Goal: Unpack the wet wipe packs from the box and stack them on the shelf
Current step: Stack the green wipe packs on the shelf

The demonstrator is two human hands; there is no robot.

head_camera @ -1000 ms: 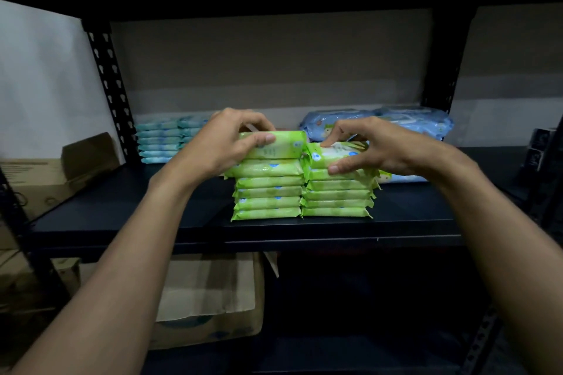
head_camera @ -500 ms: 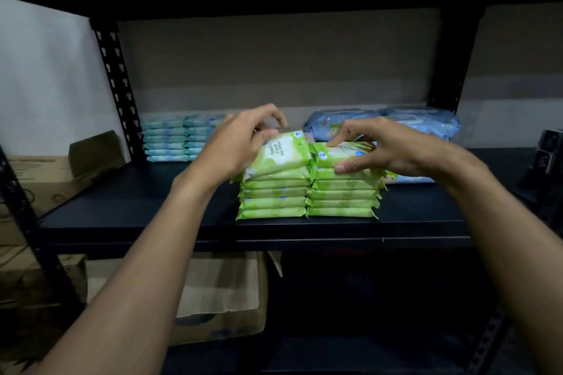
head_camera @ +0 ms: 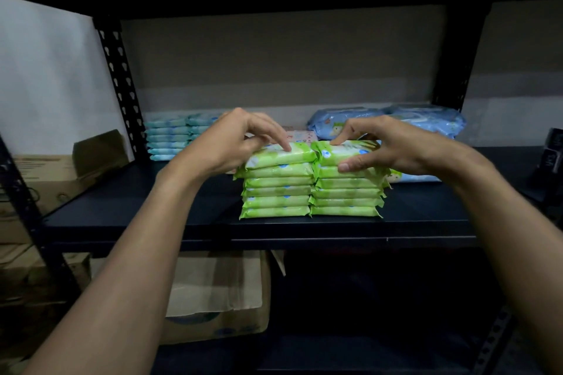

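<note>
Two side-by-side stacks of green wet wipe packs stand near the front of the black shelf (head_camera: 152, 207): the left stack (head_camera: 275, 192) and the right stack (head_camera: 345, 195). My left hand (head_camera: 231, 143) wraps the left end of the left stack's top pack (head_camera: 283, 157), fingertips pressing its upper face. That pack lies flat. My right hand (head_camera: 387, 146) pinches the right stack's top pack (head_camera: 330, 152), fingers on top and thumb against the front edge.
Teal packs (head_camera: 170, 140) are stacked at the back left, large blue packs (head_camera: 426, 119) at the back right. An open cardboard box (head_camera: 219, 292) sits under the shelf. More cartons (head_camera: 45, 179) stand left of the upright post (head_camera: 118, 76). A dark object (head_camera: 551, 155) is at far right.
The pack in my left hand was tilted half a second ago and now lies flat on the left stack. My right hand has stayed on the right stack's top pack.
</note>
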